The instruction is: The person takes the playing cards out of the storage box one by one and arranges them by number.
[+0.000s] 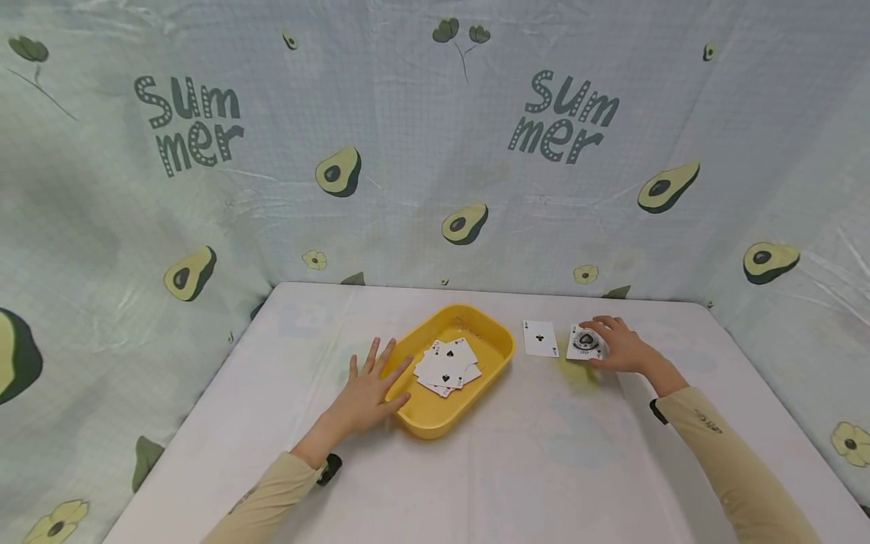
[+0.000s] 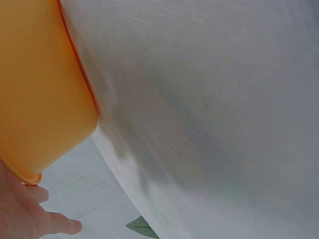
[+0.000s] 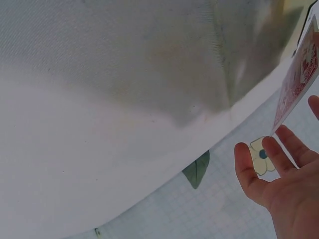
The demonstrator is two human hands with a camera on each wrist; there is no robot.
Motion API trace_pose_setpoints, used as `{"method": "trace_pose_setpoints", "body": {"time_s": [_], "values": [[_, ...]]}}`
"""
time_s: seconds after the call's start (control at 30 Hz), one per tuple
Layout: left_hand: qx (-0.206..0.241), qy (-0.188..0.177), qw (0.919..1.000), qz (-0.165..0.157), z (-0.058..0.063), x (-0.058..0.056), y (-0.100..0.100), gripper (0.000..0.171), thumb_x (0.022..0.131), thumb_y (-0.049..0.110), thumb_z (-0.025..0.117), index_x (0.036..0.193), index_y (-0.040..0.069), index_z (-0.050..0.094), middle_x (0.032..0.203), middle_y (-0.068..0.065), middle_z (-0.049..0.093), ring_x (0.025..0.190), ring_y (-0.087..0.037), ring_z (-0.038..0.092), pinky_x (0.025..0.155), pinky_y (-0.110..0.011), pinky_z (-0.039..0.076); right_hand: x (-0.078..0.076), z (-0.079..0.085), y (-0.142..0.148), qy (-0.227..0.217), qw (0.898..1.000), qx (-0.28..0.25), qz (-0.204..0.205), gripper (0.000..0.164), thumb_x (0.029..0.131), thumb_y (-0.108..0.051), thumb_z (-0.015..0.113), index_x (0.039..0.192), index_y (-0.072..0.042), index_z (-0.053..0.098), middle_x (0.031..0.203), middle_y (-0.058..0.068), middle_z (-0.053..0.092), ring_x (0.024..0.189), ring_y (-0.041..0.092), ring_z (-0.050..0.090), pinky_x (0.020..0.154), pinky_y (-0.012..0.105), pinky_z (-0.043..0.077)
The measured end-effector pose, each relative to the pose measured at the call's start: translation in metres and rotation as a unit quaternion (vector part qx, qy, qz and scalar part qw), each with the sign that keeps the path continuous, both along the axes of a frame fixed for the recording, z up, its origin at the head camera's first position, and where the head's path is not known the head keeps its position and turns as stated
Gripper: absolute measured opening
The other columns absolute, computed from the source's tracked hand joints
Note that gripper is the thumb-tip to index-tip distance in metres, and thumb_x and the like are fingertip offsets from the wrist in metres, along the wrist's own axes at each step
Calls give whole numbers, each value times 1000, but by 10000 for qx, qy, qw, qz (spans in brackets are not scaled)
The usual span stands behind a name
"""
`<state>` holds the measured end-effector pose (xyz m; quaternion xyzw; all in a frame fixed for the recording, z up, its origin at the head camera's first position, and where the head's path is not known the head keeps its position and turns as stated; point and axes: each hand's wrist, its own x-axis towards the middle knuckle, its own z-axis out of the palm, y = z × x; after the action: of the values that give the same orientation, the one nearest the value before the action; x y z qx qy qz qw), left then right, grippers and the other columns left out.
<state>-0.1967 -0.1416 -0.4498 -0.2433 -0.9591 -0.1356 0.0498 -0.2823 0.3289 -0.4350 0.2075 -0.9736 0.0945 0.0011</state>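
Observation:
My right hand (image 1: pixel 621 346) holds a playing card, the ace of spades (image 1: pixel 580 344), by its edges over the right part of the table. In the right wrist view, the red patterned back of that ace (image 3: pixel 297 79) shows tilted beside the fingers of the right hand (image 3: pixel 286 186). Just left of it, an ace of clubs (image 1: pixel 540 329) lies face up. My left hand (image 1: pixel 363 394) rests with spread fingers on the near left rim of a yellow plastic tray (image 1: pixel 423 429). Inside the tray, several playing cards (image 1: pixel 443 368) overlap face up.
The table (image 1: pixel 516 483) wears a pale cloth. Behind it and at both sides hangs a sheet (image 1: pixel 401 113) printed with avocados and lettering. Dark bands (image 1: pixel 330 468) circle both wrists.

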Motion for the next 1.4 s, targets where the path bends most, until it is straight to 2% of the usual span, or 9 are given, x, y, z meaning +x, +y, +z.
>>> {"method": "trace_pose_setpoints", "body": {"time_s": [0.27, 0.63, 0.97, 1.2, 1.4], "values": [[-13, -38, 10000, -4, 0, 1, -1, 62, 88, 50, 43, 142, 27, 22, 151, -9, 4, 138, -37, -4, 99, -68, 10, -1, -3, 0, -89, 9999, 25, -100, 63, 72, -25, 69, 126, -7, 43, 130, 28, 34, 117, 47, 31, 80, 68, 33], [25, 158, 9999, -33, 0, 2, -1, 61, 88, 47, 46, 141, 25, 26, 151, -12, 9, 137, -41, 3, 97, -70, 13, -6, -1, 2, -225, 9996, 149, 72, 64, 71, -22, 71, 127, -6, 43, 129, 31, 34, 116, 49, 32, 78, 70, 32], [60, 67, 10000, -36, 2, 3, -1, 61, 88, 48, 45, 141, 25, 25, 151, -11, 7, 138, -38, -1, 98, -69, 10, -19, -2, 1, -676, 9966, 471, -48, 74, 68, -19, 75, 132, -11, 38, 135, 29, 28, 121, 49, 27, 83, 74, 24], [57, 196, 9998, -53, -3, 3, -1, 61, 88, 47, 45, 141, 24, 27, 150, -14, 12, 137, -40, 1, 97, -70, 12, -18, 2, -4, -759, 9947, 678, -122, 74, 66, -17, 75, 130, -9, 40, 133, 31, 30, 121, 50, 28, 85, 73, 23], [81, 200, 9997, -79, -1, 3, -1, 60, 88, 47, 45, 141, 25, 27, 150, -15, 12, 137, -39, 2, 97, -70, 12, -19, 4, -7, -845, 9940, 684, -82, 76, 67, -16, 75, 132, -10, 38, 133, 31, 30, 121, 50, 27, 85, 74, 22]]}}
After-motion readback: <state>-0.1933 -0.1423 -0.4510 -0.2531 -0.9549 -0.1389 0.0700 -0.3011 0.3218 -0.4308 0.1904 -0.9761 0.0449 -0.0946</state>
